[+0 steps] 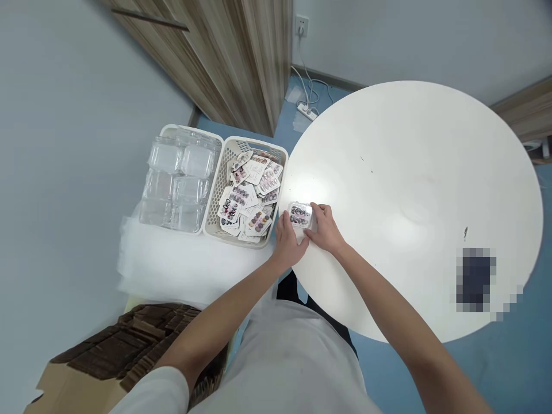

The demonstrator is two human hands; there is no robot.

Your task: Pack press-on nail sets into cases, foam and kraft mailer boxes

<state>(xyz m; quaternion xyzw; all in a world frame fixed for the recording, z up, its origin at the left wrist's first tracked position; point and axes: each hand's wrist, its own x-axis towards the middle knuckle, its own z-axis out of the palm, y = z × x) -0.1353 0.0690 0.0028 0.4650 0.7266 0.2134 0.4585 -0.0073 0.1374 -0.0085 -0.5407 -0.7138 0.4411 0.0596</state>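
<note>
Seen in the head view, a person in a white shirt bends over a round white table (405, 155), both hands at a small clear case (301, 214) near the table's left edge. The left hand (290, 247) grips the near left side of the case, fingers along its edge and thumb toward its near side; the right hand (326, 231) pinches the right side between fingers and thumb. Two rows of dark, glossy nails show through the case; from where I stand, I cannot tell whether it touches the tabletop.

Just beside the table, a pale basket (214, 215) holds a loose heap of nail cards (259, 222), some face up in purple, silver and amber. A second basket (218, 152), alongside it, is stacked with clear boxes (190, 191). White sheets (185, 264) spread below the pair, and nearer the person an open carton (80, 388) is packed with brown pieces (142, 339).

A dark, pixelated patch (476, 280) covers part of the table's right side. Behind, a wood-grain cabinet (250, 57) meets the wall, and a power strip (307, 112) lies on the blue floor (487, 374) below a socket (302, 26).
</note>
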